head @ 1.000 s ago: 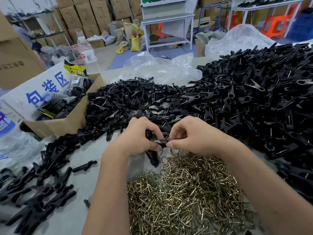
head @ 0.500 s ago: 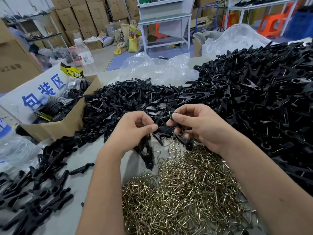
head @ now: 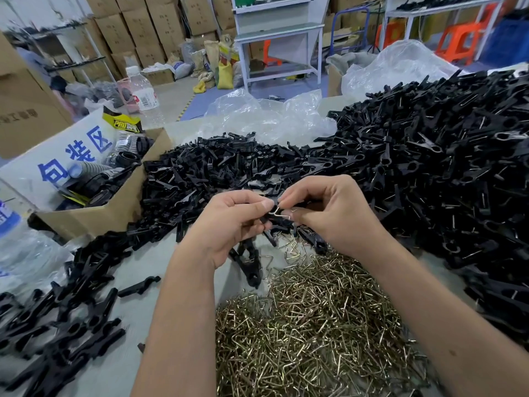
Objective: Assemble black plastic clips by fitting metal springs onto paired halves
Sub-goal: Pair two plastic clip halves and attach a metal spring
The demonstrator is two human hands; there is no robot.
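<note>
My left hand (head: 229, 222) grips a pair of black clip halves (head: 247, 260) that hang down below its fingers. My right hand (head: 329, 213) pinches a bent metal spring (head: 279, 212) and holds it against the top of the halves, between both thumbs. A heap of brass-coloured springs (head: 309, 325) lies on the table just under my forearms. Loose black clip halves (head: 217, 173) are piled beyond my hands, and a far bigger mound of black clips with springs (head: 446, 167) rises on the right.
More black clips (head: 57, 319) are scattered at the left front. A cardboard box (head: 106, 207) with dark parts stands at the left, with clear plastic bags (head: 272, 116) behind the piles. A water bottle (head: 143, 93) stands at the back left.
Both hands have lifted from the spring heap up over the clip pile. My right hand has brought a spring to the top of the halves held in my left.
</note>
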